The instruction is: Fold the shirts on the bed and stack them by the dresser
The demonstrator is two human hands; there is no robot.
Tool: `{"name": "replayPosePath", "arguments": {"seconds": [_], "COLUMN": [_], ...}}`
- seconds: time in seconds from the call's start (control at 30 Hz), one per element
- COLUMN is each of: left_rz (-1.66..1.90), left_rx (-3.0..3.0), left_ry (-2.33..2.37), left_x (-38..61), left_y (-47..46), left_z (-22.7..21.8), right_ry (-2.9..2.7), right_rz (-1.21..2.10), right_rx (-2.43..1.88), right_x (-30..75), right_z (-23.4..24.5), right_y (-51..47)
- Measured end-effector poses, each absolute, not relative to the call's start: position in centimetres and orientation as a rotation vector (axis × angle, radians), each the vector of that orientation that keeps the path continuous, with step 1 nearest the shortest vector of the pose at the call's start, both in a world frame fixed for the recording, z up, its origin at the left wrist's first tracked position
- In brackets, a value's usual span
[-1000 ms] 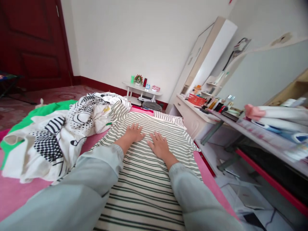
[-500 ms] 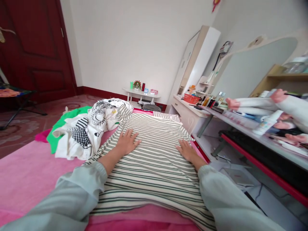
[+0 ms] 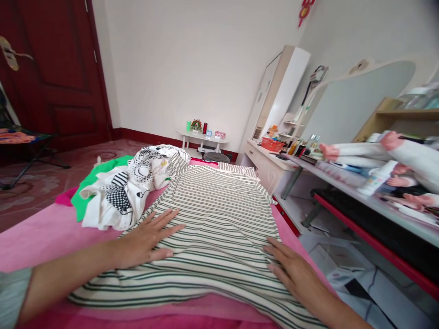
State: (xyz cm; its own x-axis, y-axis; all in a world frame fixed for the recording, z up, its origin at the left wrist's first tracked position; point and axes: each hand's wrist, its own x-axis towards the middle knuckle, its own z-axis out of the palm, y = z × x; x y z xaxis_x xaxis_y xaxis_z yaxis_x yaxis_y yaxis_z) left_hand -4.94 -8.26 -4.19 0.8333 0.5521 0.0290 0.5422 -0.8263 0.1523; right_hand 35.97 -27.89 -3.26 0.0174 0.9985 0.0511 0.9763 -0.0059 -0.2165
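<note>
A striped shirt, cream with dark green lines, lies spread on the pink bedding, its hem toward me and its sleeves at the far end. My left hand rests flat on the shirt's left side, fingers spread. On the right edge of the cloth lies my right hand, palm down with fingers stretched out. Neither hand grips the fabric. Small wrinkles run across the shirt between the hands.
Left of the shirt is a heap of clothes: a white patterned garment and a green one. On the right stands a cluttered desk. A white dresser and a low white table are farther back. A dark red door is at left.
Both hands have slid toward me along the shirt, and farther apart. The near left part of the shirt now reaches farther left. The view has shifted slightly.
</note>
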Motion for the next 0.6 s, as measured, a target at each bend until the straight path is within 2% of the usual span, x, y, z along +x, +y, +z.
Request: {"name": "replayPosePath", "arguments": {"seconds": [0.17,0.37,0.43,0.53,0.6], "left_rz": [0.145,0.261,0.279,0.265,0.248], "left_rx": [2.865,2.844,2.834,2.8,2.764], "left_ry": [0.93,1.09,1.098,1.119,1.195], "left_x": [-6.6,-8.1,-8.5,-9.3,-10.0], "left_y": [-8.7,-8.7,-8.7,-8.9,-9.2], "left_z": [-4.5,-6.0,-6.1,-5.7,-5.3], "right_ry": [-2.064,-2.045,-2.102,-2.241,-2.249], "right_rz": [-0.025,-0.216,-0.195,0.029,0.143], "right_rx": [-2.149,-2.68,-2.506,-2.011,-1.91], "right_x": [38.3,37.1,35.2,32.5,31.4], "right_z": [-2.6,-0.1,0.1,-0.6,-1.1], "right_y": [-26.5,-22.7,-20.7,-17.9,-16.1]}}
